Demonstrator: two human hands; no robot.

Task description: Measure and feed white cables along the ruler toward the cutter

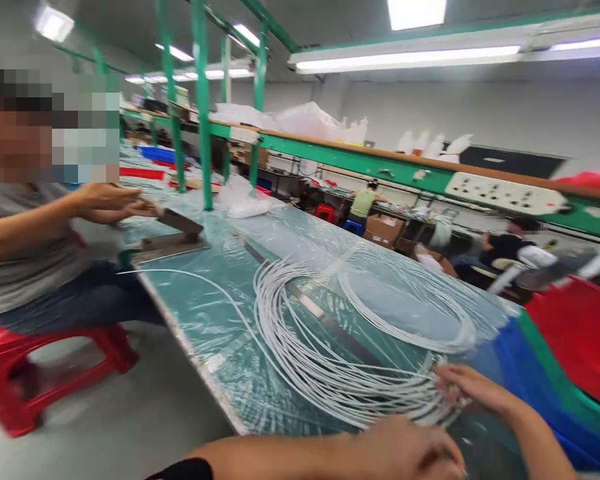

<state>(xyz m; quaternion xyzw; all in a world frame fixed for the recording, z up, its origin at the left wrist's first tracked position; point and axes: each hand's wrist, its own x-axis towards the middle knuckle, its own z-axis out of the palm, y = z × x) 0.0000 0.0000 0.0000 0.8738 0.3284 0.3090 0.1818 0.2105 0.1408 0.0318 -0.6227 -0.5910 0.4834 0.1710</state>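
Note:
A large coil of thin white cable [300, 347] lies on the plastic-covered green tabletop, one loose end running left to the table's edge. My right hand [473, 387] is at the coil's near right side, its fingers closed on the cable ends there. Closer to me, my left hand [413, 443] reaches across from the left, a black sleeve on its forearm. Its fingers are curled and blurred, and whatever they may hold is hidden. Behind the big coil rests a smaller loop of white cable [405, 333].
Stacked red, green and blue plastic bins [575, 347] stand at the right. A metal strip [347, 337] runs beneath the coil. At left, a co-worker on a red stool [55, 380] handles a metal device [177, 230]. A green shelf with sockets [505, 190] crosses behind.

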